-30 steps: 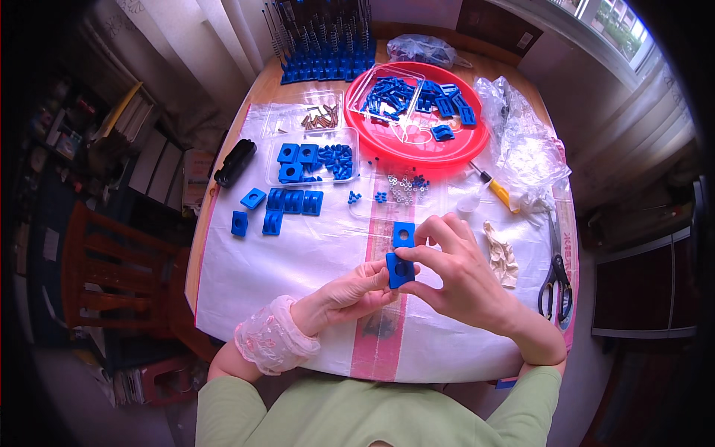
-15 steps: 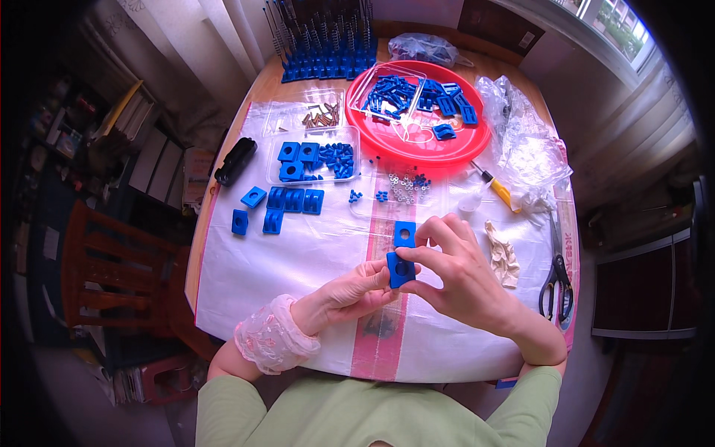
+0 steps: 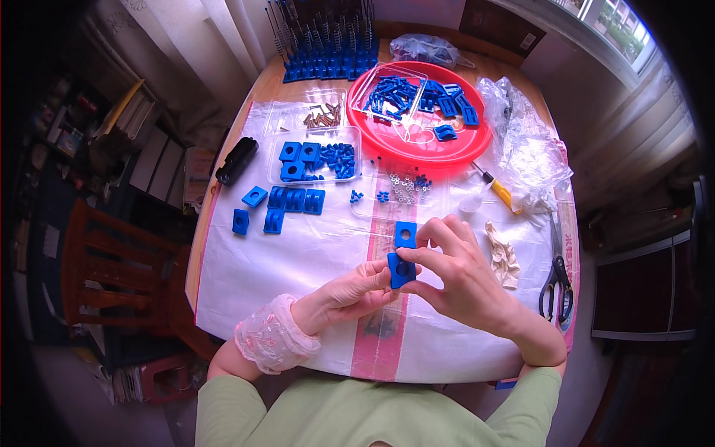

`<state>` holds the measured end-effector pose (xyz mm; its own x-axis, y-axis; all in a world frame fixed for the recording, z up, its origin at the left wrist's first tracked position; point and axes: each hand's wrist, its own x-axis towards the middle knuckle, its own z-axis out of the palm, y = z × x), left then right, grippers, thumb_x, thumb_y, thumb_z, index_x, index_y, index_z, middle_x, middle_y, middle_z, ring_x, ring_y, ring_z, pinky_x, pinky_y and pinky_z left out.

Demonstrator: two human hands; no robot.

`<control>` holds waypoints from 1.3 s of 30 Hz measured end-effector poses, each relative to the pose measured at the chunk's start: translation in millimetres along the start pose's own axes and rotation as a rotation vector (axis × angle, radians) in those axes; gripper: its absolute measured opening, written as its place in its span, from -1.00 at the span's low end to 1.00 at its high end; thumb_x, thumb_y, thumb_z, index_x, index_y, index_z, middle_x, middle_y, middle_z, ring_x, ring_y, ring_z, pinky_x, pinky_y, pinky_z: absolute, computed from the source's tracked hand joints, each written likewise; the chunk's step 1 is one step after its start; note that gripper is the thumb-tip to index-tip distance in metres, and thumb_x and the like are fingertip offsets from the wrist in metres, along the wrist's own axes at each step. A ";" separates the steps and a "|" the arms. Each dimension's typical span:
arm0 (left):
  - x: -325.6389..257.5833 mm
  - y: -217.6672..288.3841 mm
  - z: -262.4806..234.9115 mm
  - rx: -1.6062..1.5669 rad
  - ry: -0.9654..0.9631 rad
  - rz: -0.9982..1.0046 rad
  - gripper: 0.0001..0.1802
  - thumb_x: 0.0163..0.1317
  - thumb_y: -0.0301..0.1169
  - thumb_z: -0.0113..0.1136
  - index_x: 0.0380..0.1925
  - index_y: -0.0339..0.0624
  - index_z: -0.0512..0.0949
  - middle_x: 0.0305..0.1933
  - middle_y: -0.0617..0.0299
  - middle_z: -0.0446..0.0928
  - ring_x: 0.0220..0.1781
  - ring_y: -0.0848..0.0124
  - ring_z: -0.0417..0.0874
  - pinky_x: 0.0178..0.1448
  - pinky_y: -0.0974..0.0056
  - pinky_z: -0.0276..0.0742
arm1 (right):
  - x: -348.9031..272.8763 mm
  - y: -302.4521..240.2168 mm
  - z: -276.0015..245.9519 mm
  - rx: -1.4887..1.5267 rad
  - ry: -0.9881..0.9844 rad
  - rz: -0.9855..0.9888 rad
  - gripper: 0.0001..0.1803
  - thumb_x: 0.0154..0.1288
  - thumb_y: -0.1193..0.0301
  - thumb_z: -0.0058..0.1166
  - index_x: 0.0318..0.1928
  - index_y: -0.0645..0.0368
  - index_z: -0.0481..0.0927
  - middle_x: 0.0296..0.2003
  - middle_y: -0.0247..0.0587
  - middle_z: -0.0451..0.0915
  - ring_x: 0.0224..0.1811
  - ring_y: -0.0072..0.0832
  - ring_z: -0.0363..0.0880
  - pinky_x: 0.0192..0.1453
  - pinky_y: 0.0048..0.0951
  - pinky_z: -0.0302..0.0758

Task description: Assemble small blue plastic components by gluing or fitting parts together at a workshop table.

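Observation:
Between both hands, over the front middle of the table, is a blue square plastic block point(image 3: 402, 271) with a round hole. My left hand point(image 3: 359, 290) is closed on its left and lower edge. My right hand point(image 3: 453, 270) pinches the same block, index finger at its top and thumb at its lower right. Just beyond the fingers lies another blue block point(image 3: 405, 235) with a hole, flat on the white sheet. Whether a small part sits inside the held block's hole, I cannot make out.
Left of centre, a clear tray point(image 3: 357, 153) holds blue blocks and small blue pieces; several blocks point(image 3: 295, 200) lie before it. Behind stands a red basin point(image 3: 477, 145) of blue parts. Small white rings point(image 3: 404, 188), a yellow-handled screwdriver point(image 3: 501, 195) and scissors point(image 3: 557, 287) lie rightward.

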<state>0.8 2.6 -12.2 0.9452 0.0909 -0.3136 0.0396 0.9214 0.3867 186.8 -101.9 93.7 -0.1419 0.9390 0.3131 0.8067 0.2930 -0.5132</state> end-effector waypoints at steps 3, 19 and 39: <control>0.3 0.1 -0.7 0.004 0.000 -0.002 -0.40 0.19 -0.25 0.40 0.21 -0.12 0.45 0.15 0.28 0.54 0.12 0.56 0.58 0.16 0.50 0.59 | 0.4 0.1 -0.1 -0.001 -0.002 -0.002 -0.58 -0.07 0.43 0.41 -0.11 0.16 0.65 -0.18 -0.22 0.44 -0.06 -0.27 0.39 0.01 -0.22 0.33; 1.2 -1.8 -4.0 -0.005 -0.003 0.005 -0.42 0.23 -0.26 0.37 0.23 -0.11 0.44 0.17 0.28 0.53 0.14 0.56 0.56 0.18 0.50 0.56 | -0.3 2.3 0.9 -0.003 -0.008 -0.004 -0.59 -0.07 0.42 0.41 -0.13 0.17 0.66 -0.18 -0.23 0.44 -0.06 -0.27 0.39 0.00 -0.22 0.33; 0.3 0.3 -1.3 -0.002 0.002 0.003 -0.47 0.30 -0.26 0.30 0.23 -0.14 0.44 0.18 0.24 0.53 0.18 0.53 0.55 0.26 0.46 0.51 | -1.2 2.6 2.9 -0.019 0.007 -0.011 -0.60 -0.05 0.42 0.39 -0.12 0.17 0.64 -0.19 -0.21 0.44 -0.05 -0.27 0.39 0.00 -0.22 0.31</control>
<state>0.7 3.4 -13.3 0.9448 0.0943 -0.3139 0.0363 0.9217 0.3861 187.4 -101.7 89.7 -0.1470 0.9346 0.3239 0.8157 0.2998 -0.4947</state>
